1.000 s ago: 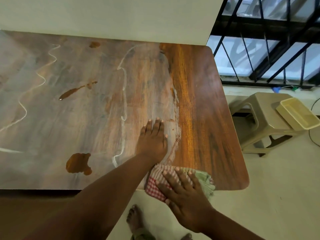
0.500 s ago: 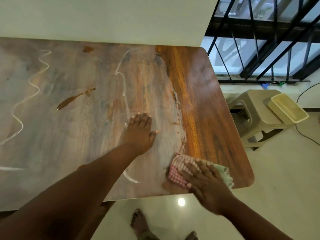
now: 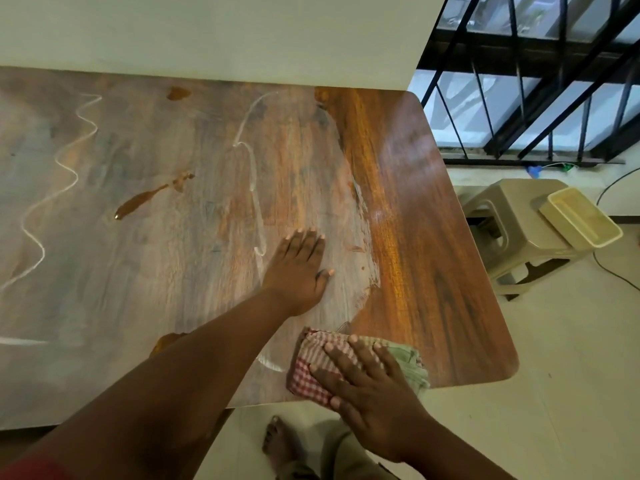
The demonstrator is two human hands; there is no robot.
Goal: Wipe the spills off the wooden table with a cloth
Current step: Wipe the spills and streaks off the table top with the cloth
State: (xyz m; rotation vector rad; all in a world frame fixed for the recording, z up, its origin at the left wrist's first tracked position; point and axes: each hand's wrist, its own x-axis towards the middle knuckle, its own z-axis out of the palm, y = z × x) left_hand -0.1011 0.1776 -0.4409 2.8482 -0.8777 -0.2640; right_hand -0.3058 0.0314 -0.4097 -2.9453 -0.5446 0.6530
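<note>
White squiggles (image 3: 55, 188) and brown spills (image 3: 149, 199) mark the left of the wooden table (image 3: 433, 258). Mid-table, the left hand (image 3: 298, 271) lies flat, fingers straight. Near the front edge, the right hand (image 3: 370, 386) presses the checked cloth (image 3: 311, 368) with spread fingers (right strip looks clean). Beyond stands a stool (image 3: 512, 230) bearing a tray (image 3: 581, 216).
</note>
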